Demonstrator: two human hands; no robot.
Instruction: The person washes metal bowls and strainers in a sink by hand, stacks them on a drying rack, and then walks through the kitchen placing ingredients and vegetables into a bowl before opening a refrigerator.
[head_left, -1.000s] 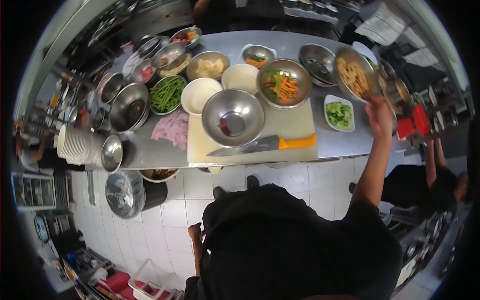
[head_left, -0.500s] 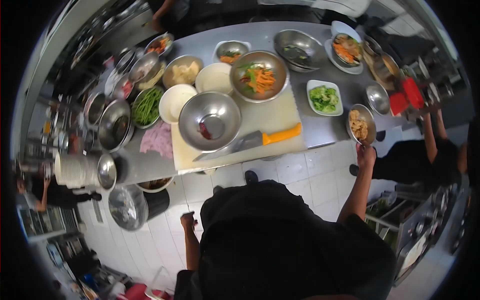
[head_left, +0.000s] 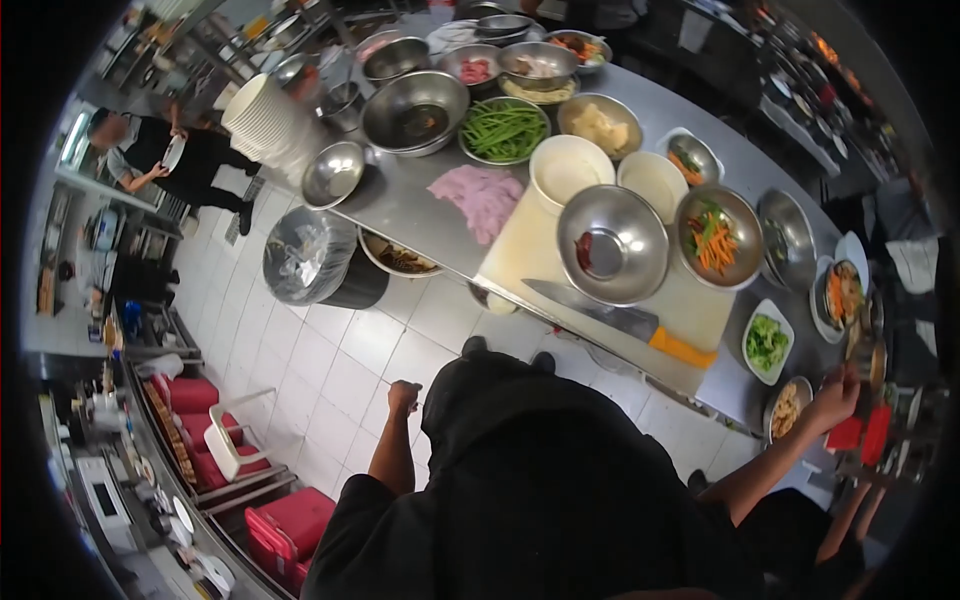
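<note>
My left hand (head_left: 404, 397) hangs over the tiled floor, away from the table, its fingers curled in with nothing visible in them. My right hand (head_left: 836, 400) is raised at the table's right end, just beyond a metal bowl of browned, fried-looking pieces (head_left: 786, 410) and near a red object (head_left: 874, 436). Its fingers are small and blurred, so their grip is unclear. A white dish of chopped green vegetables (head_left: 767, 345) stands close by. On the cutting board (head_left: 510, 250) lie an orange-handled knife (head_left: 683, 348) and a steel bowl (head_left: 628, 250) with something dark red inside.
Bowls of green beans (head_left: 505, 130) and carrot strips (head_left: 714, 240) crowd the steel table, beside a pink cloth (head_left: 480, 200) and stacked white containers (head_left: 262, 115). A lined bin (head_left: 310, 255) stands below. Another person (head_left: 190, 160) holds something white at the far left.
My view has swung left. My right hand has let go of the bowl of browned pieces and moved past it. My left hand still hangs at my side.
</note>
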